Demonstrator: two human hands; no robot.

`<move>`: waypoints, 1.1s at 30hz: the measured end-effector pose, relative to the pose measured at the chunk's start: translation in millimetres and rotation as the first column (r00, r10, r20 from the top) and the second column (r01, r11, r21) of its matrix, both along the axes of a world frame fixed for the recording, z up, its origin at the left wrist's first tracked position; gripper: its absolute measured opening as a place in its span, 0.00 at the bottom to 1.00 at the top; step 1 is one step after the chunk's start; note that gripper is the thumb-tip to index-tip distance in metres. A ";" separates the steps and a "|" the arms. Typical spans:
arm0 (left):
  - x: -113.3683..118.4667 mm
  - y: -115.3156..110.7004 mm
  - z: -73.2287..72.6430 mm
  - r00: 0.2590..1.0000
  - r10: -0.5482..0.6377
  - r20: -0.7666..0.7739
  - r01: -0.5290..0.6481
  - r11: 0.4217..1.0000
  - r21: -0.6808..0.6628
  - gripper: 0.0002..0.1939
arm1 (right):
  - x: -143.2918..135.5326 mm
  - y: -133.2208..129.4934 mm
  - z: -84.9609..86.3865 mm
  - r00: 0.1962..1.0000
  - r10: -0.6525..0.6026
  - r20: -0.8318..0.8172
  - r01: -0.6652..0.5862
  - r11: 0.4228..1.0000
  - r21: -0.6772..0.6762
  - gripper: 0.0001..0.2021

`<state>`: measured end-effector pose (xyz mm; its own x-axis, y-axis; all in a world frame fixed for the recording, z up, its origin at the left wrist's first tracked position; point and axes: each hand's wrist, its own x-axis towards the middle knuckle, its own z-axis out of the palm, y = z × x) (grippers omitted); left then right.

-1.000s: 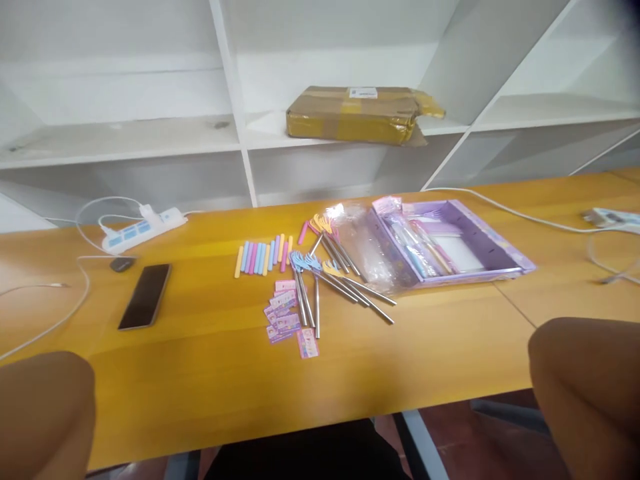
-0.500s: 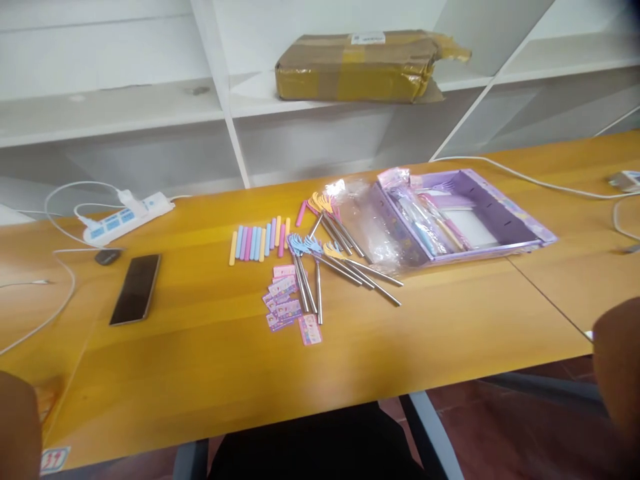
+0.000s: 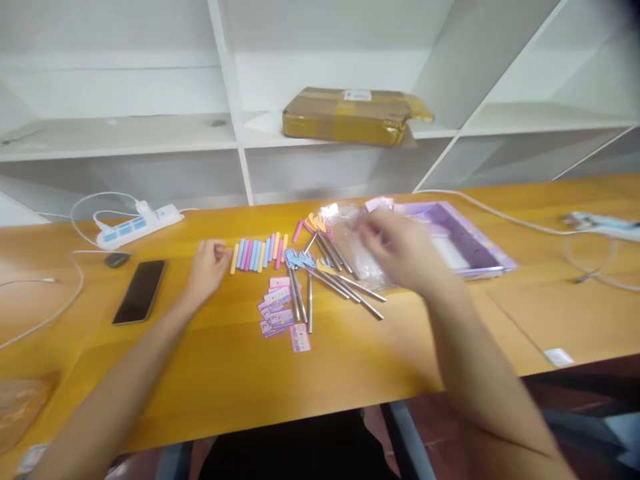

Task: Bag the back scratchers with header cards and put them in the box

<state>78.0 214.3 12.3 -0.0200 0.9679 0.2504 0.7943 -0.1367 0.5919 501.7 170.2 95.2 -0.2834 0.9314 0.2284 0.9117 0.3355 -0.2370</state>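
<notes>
Beside the left end of a row of pastel sticks (image 3: 257, 255) is my left hand (image 3: 207, 267), its fingers curled; whether it holds anything is unclear. My right hand (image 3: 395, 247), blurred by motion, hovers over the clear plastic wrapping (image 3: 345, 230) and partly hides the purple box (image 3: 475, 233). Metal rods with blue (image 3: 299, 259), yellow and pink claw-like heads lie fanned out between my hands. Small printed cards (image 3: 276, 310) lie in a loose pile left of the rods, and one pink card (image 3: 301, 338) sits just below.
A dark phone (image 3: 140, 292) and a white power strip (image 3: 140, 227) with cables lie at the left. A taped cardboard box (image 3: 347, 117) rests on the white shelf behind. Another cable and a white device (image 3: 607, 225) are at the right.
Both arms have come in over the table, my left hand to the sticks and my right hand to the wrapping and purple box. The view has tilted upward.
</notes>
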 end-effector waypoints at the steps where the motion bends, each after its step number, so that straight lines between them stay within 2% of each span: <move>1: -0.2 -1.5 -14.0 0.999 0.018 -0.046 -0.020 0.999 -0.043 0.13 | -1.7 0.6 -2.3 0.999 -0.016 0.035 0.018 0.998 -0.056 0.13; 4: -3.9 -6.1 -50.7 0.985 -0.008 -0.175 -0.006 0.997 -0.083 0.18 | -8.8 6.4 -24.0 0.995 -0.010 0.095 0.039 0.951 -0.306 0.14; 6: -8.1 -8.0 -63.1 0.974 -0.012 -0.228 -0.007 0.997 -0.081 0.18 | -11.4 10.3 -42.6 0.994 0.018 0.106 0.025 0.919 -0.395 0.14; 9: -13.5 -9.5 -65.5 0.961 -0.023 -0.276 -0.009 0.994 -0.112 0.13 | -10.6 11.2 -65.4 0.988 0.024 0.155 0.039 0.920 -0.390 0.15; 12: -16.9 -10.3 -62.4 0.949 -0.030 -0.314 -0.012 0.991 -0.130 0.13 | -7.1 8.6 -80.2 0.980 0.039 0.197 0.041 0.921 -0.388 0.12; 16: -21.4 -10.7 -61.1 0.957 0.004 -0.290 -0.045 0.990 -0.134 0.12 | -3.7 8.5 -92.2 0.972 0.050 0.231 0.043 0.924 -0.381 0.12; 19: -23.7 -10.0 -59.7 0.968 0.046 -0.246 -0.088 0.983 -0.162 0.14 | -2.1 10.3 -96.1 0.982 0.046 0.184 0.026 0.928 -0.371 0.12; 22: -23.2 -8.7 -55.0 0.977 0.086 -0.195 -0.119 0.979 -0.163 0.17 | -0.7 10.5 -92.1 0.991 0.023 0.133 0.029 0.927 -0.374 0.12; 24: -21.8 -8.9 -48.7 0.988 0.079 -0.135 -0.100 0.982 -0.161 0.20 | 1.6 10.7 -82.7 0.992 0.000 0.123 0.045 0.931 -0.361 0.12; 27: -18.6 -17.0 -33.5 0.995 0.061 -0.079 -0.073 0.985 -0.156 0.20 | 10.8 13.0 -57.1 0.992 -0.048 0.113 0.082 0.944 -0.320 0.14; 29: -14.0 -30.1 -20.9 0.997 0.001 -0.077 -0.015 0.985 -0.175 0.20 | 19.4 14.4 -36.4 0.995 -0.087 0.041 0.095 0.959 -0.268 0.16; 31: -6.2 -48.4 -8.5 0.990 -0.121 -0.072 0.103 0.970 -0.222 0.19 | 24.4 13.7 -20.0 0.970 -0.114 -0.215 0.073 0.979 -0.190 0.18; 32: -1.2 -58.2 -3.2 0.984 -0.166 -0.066 0.144 0.957 -0.252 0.18 | 23.4 12.5 -15.5 0.905 -0.118 -0.408 0.061 0.987 -0.150 0.19; 33: 4.3 -67.7 1.0 0.975 -0.214 -0.053 0.191 0.943 -0.274 0.18 | 19.5 10.7 -14.1 0.785 -0.114 -0.609 0.052 0.992 -0.118 0.19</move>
